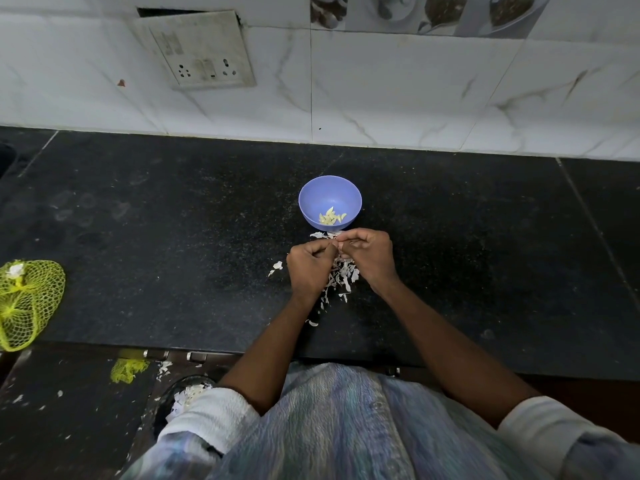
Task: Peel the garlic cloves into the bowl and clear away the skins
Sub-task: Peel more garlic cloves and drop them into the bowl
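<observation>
Both hands meet fingertip to fingertip, left hand and right hand curled, pinching something too small to identify, presumably a clove. The small round lilac plastic bowl sits just beyond them, right hand nearer; papery white skins lie beneath.

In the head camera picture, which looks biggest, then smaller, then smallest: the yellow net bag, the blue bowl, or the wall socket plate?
1. wall socket plate
2. yellow net bag, partly cut off at the edge
3. blue bowl

The wide lens bends the edges, so true sizes are unsure.
</observation>
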